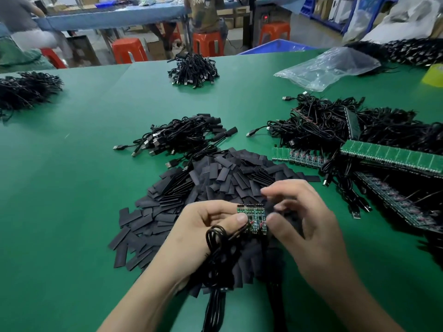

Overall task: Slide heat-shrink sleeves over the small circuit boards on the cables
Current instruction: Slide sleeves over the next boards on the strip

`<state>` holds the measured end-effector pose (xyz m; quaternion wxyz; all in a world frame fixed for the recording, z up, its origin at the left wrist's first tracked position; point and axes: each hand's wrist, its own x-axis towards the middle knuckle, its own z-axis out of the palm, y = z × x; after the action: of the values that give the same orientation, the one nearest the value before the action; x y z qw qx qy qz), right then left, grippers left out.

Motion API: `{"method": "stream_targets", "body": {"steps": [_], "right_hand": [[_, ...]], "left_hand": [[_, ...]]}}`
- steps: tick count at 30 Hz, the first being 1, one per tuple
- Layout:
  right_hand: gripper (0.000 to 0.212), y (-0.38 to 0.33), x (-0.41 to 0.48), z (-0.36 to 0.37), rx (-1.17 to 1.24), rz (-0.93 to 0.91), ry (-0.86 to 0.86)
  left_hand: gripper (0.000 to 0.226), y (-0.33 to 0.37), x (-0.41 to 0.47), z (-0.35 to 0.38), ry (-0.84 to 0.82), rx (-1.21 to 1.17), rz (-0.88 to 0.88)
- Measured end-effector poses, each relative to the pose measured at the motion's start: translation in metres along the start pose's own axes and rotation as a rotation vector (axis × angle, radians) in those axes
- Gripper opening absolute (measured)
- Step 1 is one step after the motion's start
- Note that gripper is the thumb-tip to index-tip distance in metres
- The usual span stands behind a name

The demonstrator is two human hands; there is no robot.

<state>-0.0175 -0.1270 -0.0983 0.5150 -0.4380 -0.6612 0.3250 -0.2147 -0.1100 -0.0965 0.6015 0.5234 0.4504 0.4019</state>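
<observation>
Head view. The left hand (208,226) pinches a short strip of boards (251,218) between thumb and curled fingers, just above the near side of the sleeves (215,183). Looped cables (217,240) hang from the strip across that hand's wrist. The right hand (309,226) is blurred, its fingers curled and its thumb at the strip's right edge; whether it grips anything cannot be told.

Edges and room: the table (72,200) shows bare green to the left of the sleeves, out to a left bundle (26,89). To the right, panels (393,155) and tangled leads (318,121) crowd close to the right hand. A sleeved bundle (184,137) lies just beyond the sleeves. The far edge passes behind a far bundle (194,68) and a bag (328,65).

Writing: the letters "OWN" on a shirt (203,8) beyond the table; no other writing is legible.
</observation>
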Motion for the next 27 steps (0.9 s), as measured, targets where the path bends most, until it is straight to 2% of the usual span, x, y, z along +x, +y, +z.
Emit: {"method": "stream_targets", "body": {"steps": [3,6,10,18,22,27], "right_hand": [[0.028,0.004,0.001,0.002,0.043,0.179,-0.105],[0.033,0.006,-0.001,0.007,0.061,0.224,-0.145],[0.018,0.004,0.000,0.007,0.154,0.255,-0.148],[0.014,0.008,0.001,0.007,0.363,0.338,-0.211],[0.020,0.010,0.000,0.008,0.547,0.460,-0.232],[0.023,0.011,0.009,-0.015,0.631,0.579,-0.428]], "left_hand": [[0.015,0.000,-0.003,0.000,0.051,0.022,0.075],[0.013,0.000,-0.007,0.001,0.079,0.052,0.108],[0.011,-0.001,-0.008,0.000,0.063,0.097,0.136],[0.007,-0.004,-0.008,0.002,0.012,-0.068,0.037],[0.019,-0.004,-0.008,0.001,-0.052,-0.223,-0.058],[0.009,0.002,-0.009,-0.006,-0.102,-0.248,-0.064]]}}
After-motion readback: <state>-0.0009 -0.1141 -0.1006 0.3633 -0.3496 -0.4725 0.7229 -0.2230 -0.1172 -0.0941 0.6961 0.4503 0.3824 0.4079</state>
